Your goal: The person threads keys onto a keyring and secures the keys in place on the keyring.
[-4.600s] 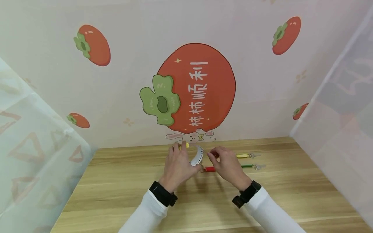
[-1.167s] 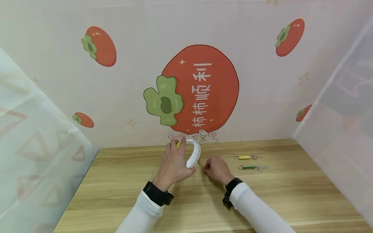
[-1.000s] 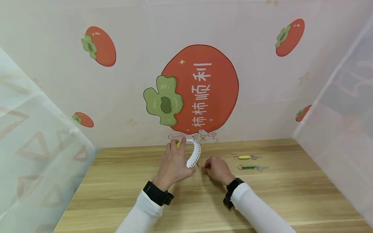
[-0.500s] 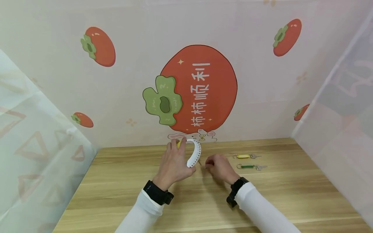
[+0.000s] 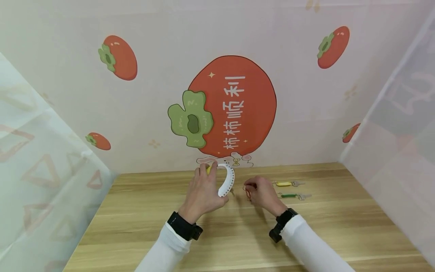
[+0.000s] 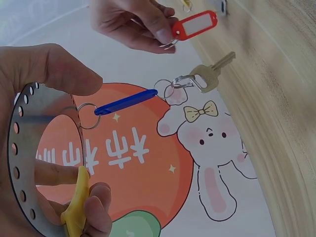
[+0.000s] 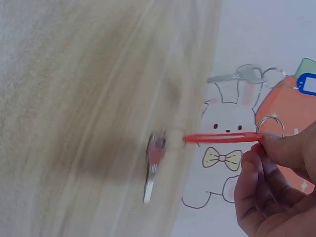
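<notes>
Right hand (image 5: 266,194) shifted rightward, pinching red tag (image 6: 197,25), blue tag (image 6: 126,102) on band (image 5: 230,181)

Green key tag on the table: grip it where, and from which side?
Likely best: pinch the green tag mid-length across its narrow width, from above on the near side. It lies between ring and key, and the yellow tag sits beyond it.

Red tag (image 6: 197,25), blue tag (image 6: 126,102), white ring (image 5: 230,179)
</notes>
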The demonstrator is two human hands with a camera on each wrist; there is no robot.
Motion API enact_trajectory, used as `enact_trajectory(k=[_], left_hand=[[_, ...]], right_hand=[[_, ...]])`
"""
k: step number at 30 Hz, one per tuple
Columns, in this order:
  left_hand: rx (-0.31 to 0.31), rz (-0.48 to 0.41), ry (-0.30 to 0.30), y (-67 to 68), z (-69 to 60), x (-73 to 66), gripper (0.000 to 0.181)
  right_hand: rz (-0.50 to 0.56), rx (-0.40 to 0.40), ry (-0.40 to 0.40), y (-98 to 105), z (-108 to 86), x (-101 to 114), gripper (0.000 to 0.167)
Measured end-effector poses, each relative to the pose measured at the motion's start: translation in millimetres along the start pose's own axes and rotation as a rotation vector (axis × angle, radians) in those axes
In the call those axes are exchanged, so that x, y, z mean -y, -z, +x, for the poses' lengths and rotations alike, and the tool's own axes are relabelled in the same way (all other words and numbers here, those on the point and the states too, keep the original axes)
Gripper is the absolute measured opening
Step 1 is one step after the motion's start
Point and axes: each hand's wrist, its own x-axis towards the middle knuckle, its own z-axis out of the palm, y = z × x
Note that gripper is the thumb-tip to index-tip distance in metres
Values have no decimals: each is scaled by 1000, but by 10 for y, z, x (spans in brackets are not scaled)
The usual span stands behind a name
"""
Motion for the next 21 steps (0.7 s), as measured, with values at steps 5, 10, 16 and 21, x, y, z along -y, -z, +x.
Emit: enact_trajectory(k=[5, 10, 16, 21], left_hand=[[2, 5, -1, -7, 2, 1, 102], [4, 3, -1, -3, 5, 1, 102], [6, -1, 1, -7, 2, -4, 101], [8, 2, 3, -9, -5, -10, 101]], right_hand=[[15, -20, 8, 73, -10, 27, 9], [18, -60, 48, 133, -22, 70, 8], [38, -121, 102, 173, -34, 121, 9], [65, -156, 122, 199, -35, 151, 16]])
